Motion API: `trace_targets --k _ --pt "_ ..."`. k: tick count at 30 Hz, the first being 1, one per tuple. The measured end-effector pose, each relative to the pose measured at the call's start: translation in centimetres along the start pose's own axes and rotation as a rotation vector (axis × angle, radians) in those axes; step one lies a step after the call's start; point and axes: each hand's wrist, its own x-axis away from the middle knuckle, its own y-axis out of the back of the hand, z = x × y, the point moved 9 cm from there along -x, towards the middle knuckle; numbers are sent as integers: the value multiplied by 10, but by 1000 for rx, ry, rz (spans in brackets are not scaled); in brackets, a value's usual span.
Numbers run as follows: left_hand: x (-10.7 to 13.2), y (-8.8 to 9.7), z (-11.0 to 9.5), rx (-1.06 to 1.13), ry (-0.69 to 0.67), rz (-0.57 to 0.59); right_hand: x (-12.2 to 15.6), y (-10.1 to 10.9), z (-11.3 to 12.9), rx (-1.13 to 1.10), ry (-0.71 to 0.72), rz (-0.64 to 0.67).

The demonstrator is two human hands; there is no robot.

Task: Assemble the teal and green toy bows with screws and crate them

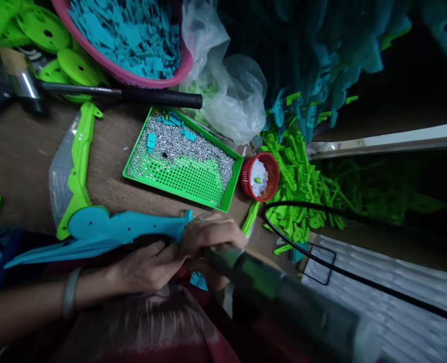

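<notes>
My left hand (146, 267), with a bracelet on its wrist, is closed on the near edge of a long blue plastic part (127, 224). That part has a round disc and a pointed tail at its left end. My right hand (214, 234) lies over the part's right end, its fingers curled round a dark green cylindrical tool (280, 287). The tool is blurred and looks like a power screwdriver; its tip is hidden. Just beyond the hands is a green perforated tray (181, 179) of small silver screws or pins (193, 143), with several small blue pieces among them.
A hammer (159, 97) lies across the back, below a pink tub (187, 63) of blue pieces. A green part with a clear piece (81, 151) lies left. To the right are a red basket (246, 176), heaped green parts (297, 171), a plastic bag (242, 96) and a black cord (359, 280).
</notes>
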Motion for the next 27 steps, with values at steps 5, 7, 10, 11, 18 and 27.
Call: trace_targets --k 5,7,10,11,18,27 --pt "0 -7 -1 -192 -73 64 -48 86 -12 -33 207 -535" --pt "-1 -7 1 -171 -60 65 -54 105 -33 3 211 -678" --pt "-5 -6 4 -108 -31 70 -56 109 -62 -17 115 -686" --pt "-7 -4 5 -96 -26 65 -54 108 -65 -27 103 -679" --pt "-5 -6 11 -88 17 79 -46 107 -71 62 32 -686" --pt "-2 -3 9 -75 -11 35 -30 100 2 35 11 -716"
